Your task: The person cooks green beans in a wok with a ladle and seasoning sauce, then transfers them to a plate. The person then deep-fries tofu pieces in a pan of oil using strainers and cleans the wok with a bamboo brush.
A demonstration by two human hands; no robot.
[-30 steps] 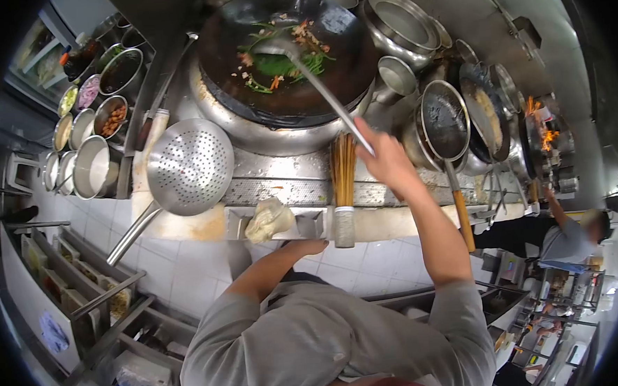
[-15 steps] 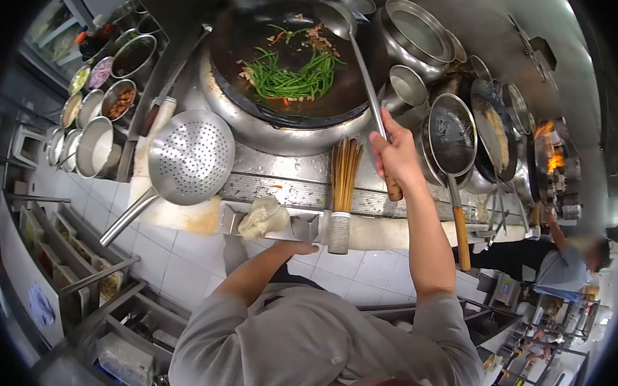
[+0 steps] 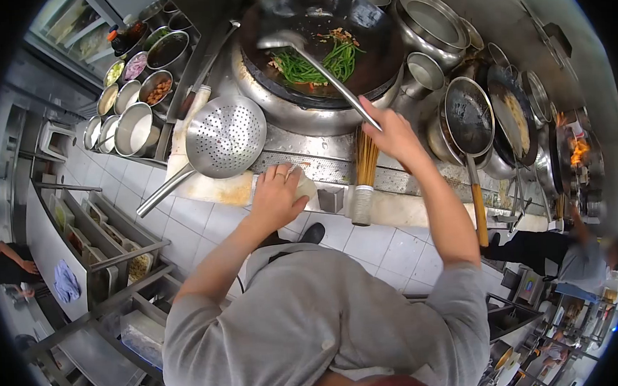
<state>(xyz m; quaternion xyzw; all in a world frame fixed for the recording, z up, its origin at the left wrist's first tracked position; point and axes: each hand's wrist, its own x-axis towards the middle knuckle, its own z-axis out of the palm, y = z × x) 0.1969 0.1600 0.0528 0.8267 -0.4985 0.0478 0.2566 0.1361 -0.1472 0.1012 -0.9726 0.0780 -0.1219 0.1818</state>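
Observation:
My right hand [image 3: 392,134] is closed round the handle of a long metal ladle [image 3: 327,77]. The ladle's bowl is over the left part of a dark wok [image 3: 385,49], above green beans [image 3: 330,65] mixed with small brown and orange bits. At the front edge of the stove, my left hand [image 3: 276,198] lies on a crumpled pale cloth [image 3: 304,185], its fingers partly spread; the palm side is hidden. A perforated strainer [image 3: 226,136] lies left of the wok. Between my hands stands a bamboo brush [image 3: 366,165].
Bowls of ingredients [image 3: 135,129] stand at the upper left. A wooden-handled pan [image 3: 469,118] and more pots are on the right. Flames [image 3: 579,151] rise at the far right, near another person [image 3: 582,266]. Another person's arm [image 3: 13,257] shows at the far left.
My left hand has moved up from below the stove edge onto the cloth. My right hand has swung the ladle from the wok's right rim to its left part.

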